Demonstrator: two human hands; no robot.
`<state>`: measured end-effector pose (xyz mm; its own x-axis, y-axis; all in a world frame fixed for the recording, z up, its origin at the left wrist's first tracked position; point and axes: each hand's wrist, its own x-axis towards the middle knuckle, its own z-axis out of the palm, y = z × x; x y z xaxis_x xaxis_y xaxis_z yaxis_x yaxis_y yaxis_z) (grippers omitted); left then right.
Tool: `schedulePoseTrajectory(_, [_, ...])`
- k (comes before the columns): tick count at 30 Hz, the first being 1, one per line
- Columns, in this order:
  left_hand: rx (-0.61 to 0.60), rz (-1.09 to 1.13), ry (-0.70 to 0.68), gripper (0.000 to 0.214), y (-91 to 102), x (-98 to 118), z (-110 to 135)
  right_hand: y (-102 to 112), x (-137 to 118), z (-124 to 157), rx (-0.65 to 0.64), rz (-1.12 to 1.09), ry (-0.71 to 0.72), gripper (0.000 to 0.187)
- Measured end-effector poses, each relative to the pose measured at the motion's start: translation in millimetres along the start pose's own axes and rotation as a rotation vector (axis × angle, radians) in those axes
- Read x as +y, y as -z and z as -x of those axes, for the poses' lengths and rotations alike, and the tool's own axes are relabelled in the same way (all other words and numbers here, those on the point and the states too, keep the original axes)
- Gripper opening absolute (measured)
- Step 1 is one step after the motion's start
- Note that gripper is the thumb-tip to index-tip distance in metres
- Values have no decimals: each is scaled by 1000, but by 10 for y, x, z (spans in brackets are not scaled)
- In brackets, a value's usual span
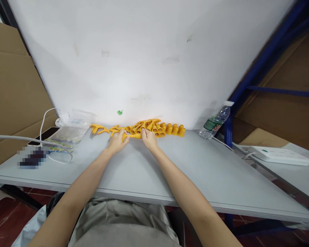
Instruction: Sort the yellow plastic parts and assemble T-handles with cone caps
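Between both hands is a yellow plastic piece point(132, 136) with a slim stem, held just above or on the table near the back. My left hand point(117, 141) is closed around its left end. At its right end, a wider ribbed part, my right hand point(149, 140) is closed too. Behind the hands lies a pile of yellow branched pieces with cup-shaped ends point(144, 125). Yellow Y-shaped pieces point(101, 129) lie left of my left hand, with small metal coils or screws point(92, 135) beside them. To the right, several yellow cups point(175, 129) stand in a row.
A white board point(149, 68) rises behind the grey table point(195, 171). On the left are a clear plastic bag point(74, 132), a dark flat device point(42, 135) and a white cable point(42, 128). At right stand a plastic bottle point(216, 121) and a white power strip point(280, 155).
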<state>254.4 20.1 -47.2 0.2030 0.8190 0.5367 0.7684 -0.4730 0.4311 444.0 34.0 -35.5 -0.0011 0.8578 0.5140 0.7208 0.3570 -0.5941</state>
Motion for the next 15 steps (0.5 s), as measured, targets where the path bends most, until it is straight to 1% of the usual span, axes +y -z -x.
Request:
schedulePoseTrajectory(4, [-20, -97, 14, 24, 4, 18, 7, 13, -39, 4, 15, 14, -2, 34])
schedulePoseTrajectory(8, [-12, -163, -1, 25, -3, 19, 16, 44, -102, 2, -11, 8, -48, 35])
schedulePoseTrajectory(12, [37, -167, -49, 23, -30, -8, 22, 90, -179, -23, -53, -10, -164, 33])
schedulePoseTrajectory(15, [101, -171, -114, 22, -55, -33, 20, 116, -217, -39, -92, -83, -261, 33])
